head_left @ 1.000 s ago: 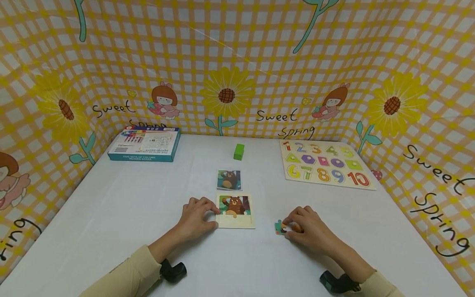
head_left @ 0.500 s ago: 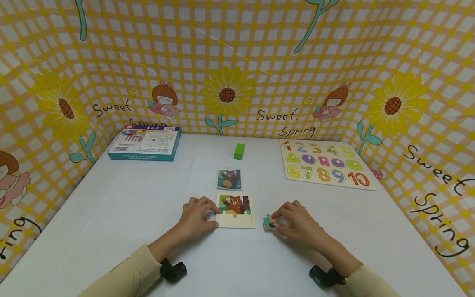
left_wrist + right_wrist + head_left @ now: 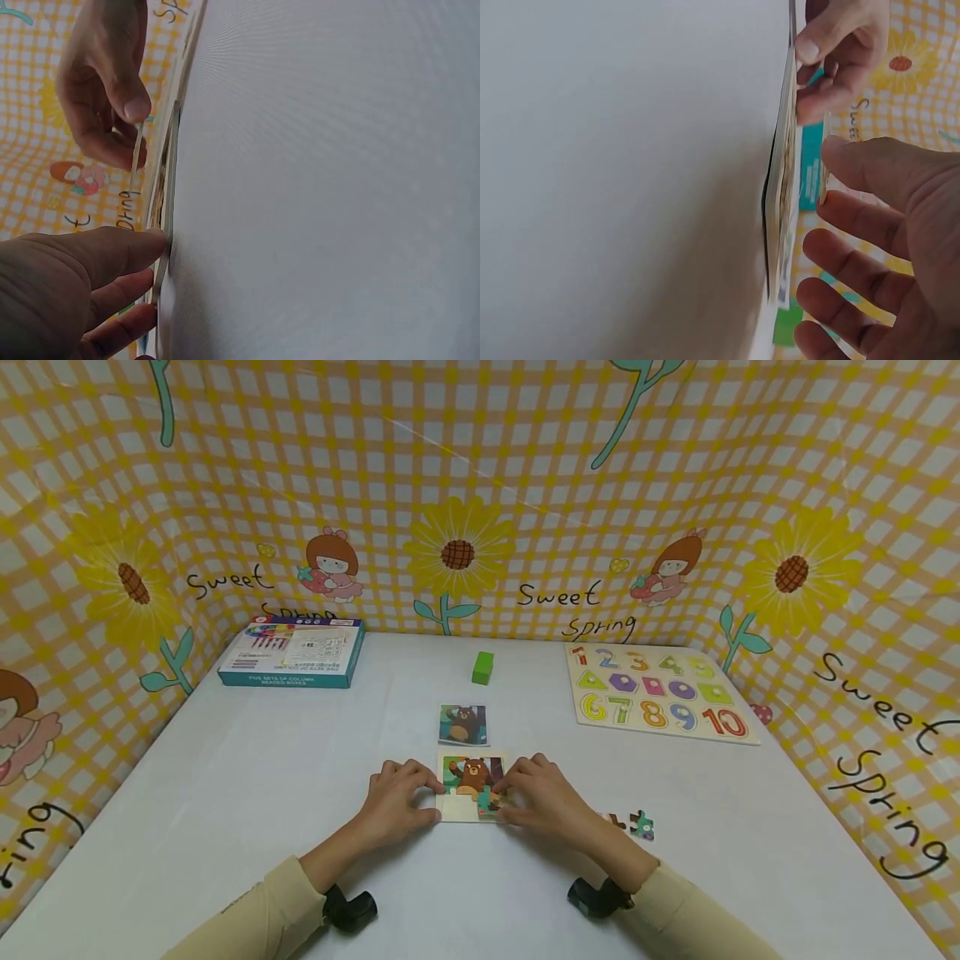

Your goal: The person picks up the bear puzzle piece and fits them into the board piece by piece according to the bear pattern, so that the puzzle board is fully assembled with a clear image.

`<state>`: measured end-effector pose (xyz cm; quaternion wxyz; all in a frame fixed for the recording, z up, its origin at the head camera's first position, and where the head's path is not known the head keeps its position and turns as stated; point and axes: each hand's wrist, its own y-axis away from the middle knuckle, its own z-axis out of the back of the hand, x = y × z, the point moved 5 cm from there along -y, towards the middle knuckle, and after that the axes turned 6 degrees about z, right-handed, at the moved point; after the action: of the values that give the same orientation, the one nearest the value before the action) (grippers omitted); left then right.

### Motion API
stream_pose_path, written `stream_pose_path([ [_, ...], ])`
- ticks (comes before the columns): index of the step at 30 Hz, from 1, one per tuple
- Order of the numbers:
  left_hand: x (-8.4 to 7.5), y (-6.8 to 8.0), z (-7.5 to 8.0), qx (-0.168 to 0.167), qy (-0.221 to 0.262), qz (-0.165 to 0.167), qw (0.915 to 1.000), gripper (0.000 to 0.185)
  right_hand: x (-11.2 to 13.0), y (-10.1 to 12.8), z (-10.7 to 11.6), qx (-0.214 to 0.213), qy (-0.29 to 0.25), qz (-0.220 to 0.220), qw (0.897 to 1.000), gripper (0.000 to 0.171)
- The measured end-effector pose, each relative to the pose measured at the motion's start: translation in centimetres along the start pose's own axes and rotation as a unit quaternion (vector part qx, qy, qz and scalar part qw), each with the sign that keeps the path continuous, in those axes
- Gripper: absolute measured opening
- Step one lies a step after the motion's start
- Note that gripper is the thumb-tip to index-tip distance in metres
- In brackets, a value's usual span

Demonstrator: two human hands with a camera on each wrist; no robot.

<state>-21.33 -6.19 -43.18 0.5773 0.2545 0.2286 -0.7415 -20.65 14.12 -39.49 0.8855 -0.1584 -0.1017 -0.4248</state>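
Observation:
A wooden jigsaw board (image 3: 457,811) with a bear picture in its upper half lies in front of me. My left hand (image 3: 395,802) grips the board's left edge, thumb near the lower corner and a fingertip higher up. Over the lower right of the board, my right hand (image 3: 542,800) pinches a teal and brown puzzle piece (image 3: 486,802) between thumb and finger. In the right wrist view this piece (image 3: 824,176) is tilted above the board (image 3: 775,217), while the other fingers spread apart. Partly behind the right forearm lie loose puzzle pieces (image 3: 642,825).
A bear picture card (image 3: 462,725) lies just beyond the board. Farther back stand a green block (image 3: 483,667) and, at the left, a flat teal box (image 3: 288,652). A number and shape board (image 3: 660,693) lies at the back right. Checked cloth (image 3: 465,468) rises around the table.
My right hand has carried the puzzle piece leftward from the table to above the board's lower right, uncovering loose pieces behind it. The left hand stays on the board's edge.

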Motion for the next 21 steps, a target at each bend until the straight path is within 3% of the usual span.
stream_pose_path([
  [6,0.1,0.1,-0.1,0.001,0.0,-0.003,1.0,0.02,0.8,-1.4,-1.0,0.016,0.0,-0.01,1.0,0.025],
  [21,0.0,-0.1,-0.1,0.001,-0.005,-0.004,1.0,0.02,2.1,-3.1,-2.3,0.024,0.023,0.023,0.999,0.025],
])
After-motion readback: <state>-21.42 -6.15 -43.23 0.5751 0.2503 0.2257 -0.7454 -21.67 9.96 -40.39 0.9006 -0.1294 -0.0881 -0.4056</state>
